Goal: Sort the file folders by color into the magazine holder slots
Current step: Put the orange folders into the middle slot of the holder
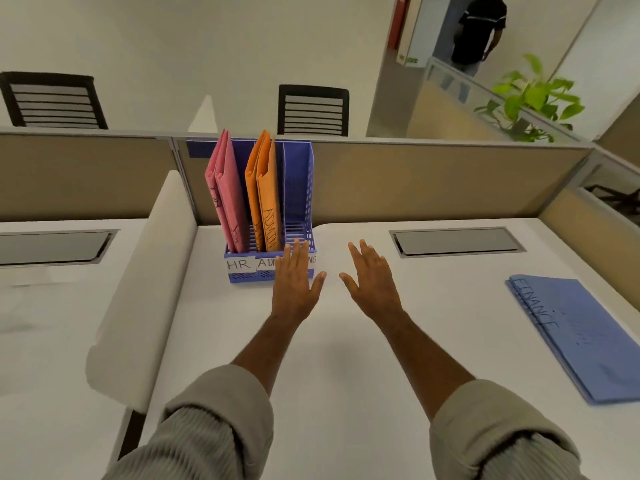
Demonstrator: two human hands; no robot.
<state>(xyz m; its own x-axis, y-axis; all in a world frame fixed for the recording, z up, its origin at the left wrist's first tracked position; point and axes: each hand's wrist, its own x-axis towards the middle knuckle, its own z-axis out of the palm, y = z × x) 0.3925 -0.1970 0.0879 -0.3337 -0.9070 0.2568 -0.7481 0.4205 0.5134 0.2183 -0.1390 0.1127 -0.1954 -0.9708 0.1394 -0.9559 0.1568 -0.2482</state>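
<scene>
Head view: blue slotted plastic magazine holder at counter's far edge, pink and orange folders filed; flat blue paper folders at right edge, likely next; hands, left and right, spread flat, holding nothing.

Blue plastic lattice magazine holder is showing pink paper folders & orange paper folders; blue paper folders are lying on white desk.
</scene>
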